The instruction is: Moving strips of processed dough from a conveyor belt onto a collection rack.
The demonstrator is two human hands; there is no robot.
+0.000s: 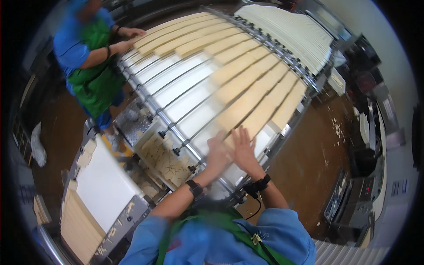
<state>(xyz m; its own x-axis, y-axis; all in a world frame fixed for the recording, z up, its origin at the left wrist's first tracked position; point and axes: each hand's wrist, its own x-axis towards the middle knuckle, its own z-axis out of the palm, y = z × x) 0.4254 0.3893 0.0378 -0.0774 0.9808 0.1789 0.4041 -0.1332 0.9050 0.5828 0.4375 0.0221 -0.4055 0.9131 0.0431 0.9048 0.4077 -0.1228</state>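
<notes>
"Blue sleeves and a green apron occupy the foreground. What lies just beyond them?"

"Two bare hands, each with a dark band at the wrist. The right hand lies palm down, fingers extended and slightly spread, over the near end of a long tan strip; it is open, with no closed grasp visible. The left hand, blurred, is close beside it at the same end; how far it is open, and whether it grips the strip, cannot be told."

"And to the left?"

"A bin of broken tan pieces beside the machine's metal shaft; farther left, a white surface carries tan sheets along its edge."

"Where does the handled strip lie?"

"On the white belts, toward the right side, in a row of similar strips running away from the wearer. Thin dark lines part the belts."

"What stands at the far end?"

"At upper left, a co-worker in blue and green has both hands at the end of other strips. Beyond a metal bar spreads a ribbed white surface; brown floor shows at right."
</notes>
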